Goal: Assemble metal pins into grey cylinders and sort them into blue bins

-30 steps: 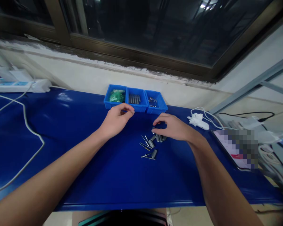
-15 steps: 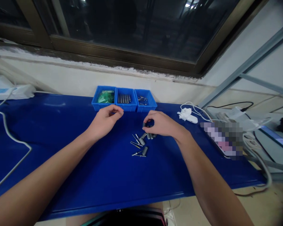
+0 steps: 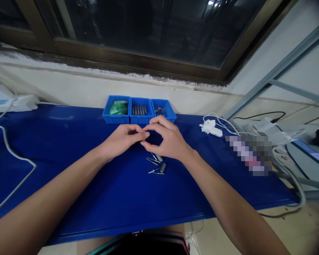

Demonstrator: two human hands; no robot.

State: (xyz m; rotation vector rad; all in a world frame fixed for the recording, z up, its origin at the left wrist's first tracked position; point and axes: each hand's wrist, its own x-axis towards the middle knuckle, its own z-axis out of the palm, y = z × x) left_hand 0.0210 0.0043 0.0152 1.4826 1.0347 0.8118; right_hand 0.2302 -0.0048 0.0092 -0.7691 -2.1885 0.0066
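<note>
My left hand point(image 3: 126, 141) and my right hand point(image 3: 166, 138) meet at the fingertips above the blue table, in front of the bins. Both are closed in a pinch around something too small and hidden to make out. Just below them lie a grey metal cylinder point(image 3: 163, 168), another one partly covered by my right hand, and several thin rivets point(image 3: 156, 173). Behind stand three joined blue bins: the left bin point(image 3: 118, 120) holds green packets, the middle bin point(image 3: 142, 120) a row of grey cylinders, the right bin point(image 3: 171, 115) small metal rivets.
A white cable point(image 3: 21, 159) runs down the table's left side from a power strip point(image 3: 21, 103). At the right lie a white plug-like object with cable point(image 3: 212, 129) and a blurred-out flat device point(image 3: 248, 156). A metal frame point(image 3: 276, 71) stands beyond.
My right hand has moved left from the cylinders to my left hand, which has shifted slightly right and down. Their fingertips now meet, and my right hand covers some cylinders.
</note>
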